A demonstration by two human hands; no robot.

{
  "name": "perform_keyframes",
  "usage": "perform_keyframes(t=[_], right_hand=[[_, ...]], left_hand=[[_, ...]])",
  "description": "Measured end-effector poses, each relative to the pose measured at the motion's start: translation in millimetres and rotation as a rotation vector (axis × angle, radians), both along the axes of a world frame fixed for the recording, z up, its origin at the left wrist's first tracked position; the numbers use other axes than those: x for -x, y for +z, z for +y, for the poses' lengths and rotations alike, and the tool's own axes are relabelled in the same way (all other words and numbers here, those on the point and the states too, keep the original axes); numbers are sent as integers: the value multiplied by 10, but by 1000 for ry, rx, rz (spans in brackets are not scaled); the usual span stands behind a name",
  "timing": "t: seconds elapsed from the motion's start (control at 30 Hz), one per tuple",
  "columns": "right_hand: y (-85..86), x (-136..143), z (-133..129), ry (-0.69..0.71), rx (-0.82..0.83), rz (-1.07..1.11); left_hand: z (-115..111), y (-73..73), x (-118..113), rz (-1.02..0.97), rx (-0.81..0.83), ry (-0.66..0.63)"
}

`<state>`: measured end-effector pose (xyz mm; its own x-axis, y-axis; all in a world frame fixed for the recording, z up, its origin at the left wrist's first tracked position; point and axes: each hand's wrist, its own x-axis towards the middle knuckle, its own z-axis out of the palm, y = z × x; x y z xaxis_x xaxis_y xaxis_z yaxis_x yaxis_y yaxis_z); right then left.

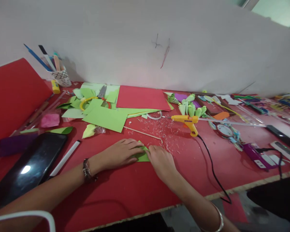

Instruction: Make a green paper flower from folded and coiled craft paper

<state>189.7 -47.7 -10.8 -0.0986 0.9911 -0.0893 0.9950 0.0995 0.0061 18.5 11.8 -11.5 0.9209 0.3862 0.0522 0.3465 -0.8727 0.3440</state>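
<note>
A small piece of green paper (pixel 143 157) lies on the red tabletop between my hands, with a pointed top edge that looks folded. Across its left part rests my left hand (pixel 119 153), fingers bent slightly over it and holding it against the table. My right hand (pixel 161 162) closes its fingertips on the right edge of the same sheet. Both hands hide parts of the paper. Just beyond them lies a thin wooden stick (pixel 143 132). Larger green sheets (pixel 106 118) and scissors (pixel 101 92) with yellow and orange handles are further back.
A yellow glue gun (pixel 187 120) with a black cord lies right of centre, near paper scraps. Behind it are rolled green paper cones (pixel 192 108). A red sheet (pixel 142 97) lies near the wall. On the left are a black phone (pixel 38 162), a white marker (pixel 65 158) and a pen cup (pixel 61 77).
</note>
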Motion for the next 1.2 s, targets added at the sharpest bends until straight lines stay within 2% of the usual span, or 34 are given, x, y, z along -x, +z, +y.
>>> perform_keyframes(t=[0.13,0.6,0.87,0.97,1.07,1.13,1.2], right_hand=[[16,12,6,-5,9,-5],[42,24,1,-13,22,-27],[25,20,17,-15,43,-32],[17,12,10,-1,-8,-32],[27,20,-41,151,-170,-39],[35,44,-97,374,-262,12],[35,77,-155,569,-275,94]], left_hand=[[36,13,98,17,43,-28],[222,48,272,119,35,-108],[319,172,253,190,94,-155],[333,181,254,200,95,-157],[340,158,262,177,97,-152],[341,149,264,165,102,-152],[341,154,263,170,107,-151]])
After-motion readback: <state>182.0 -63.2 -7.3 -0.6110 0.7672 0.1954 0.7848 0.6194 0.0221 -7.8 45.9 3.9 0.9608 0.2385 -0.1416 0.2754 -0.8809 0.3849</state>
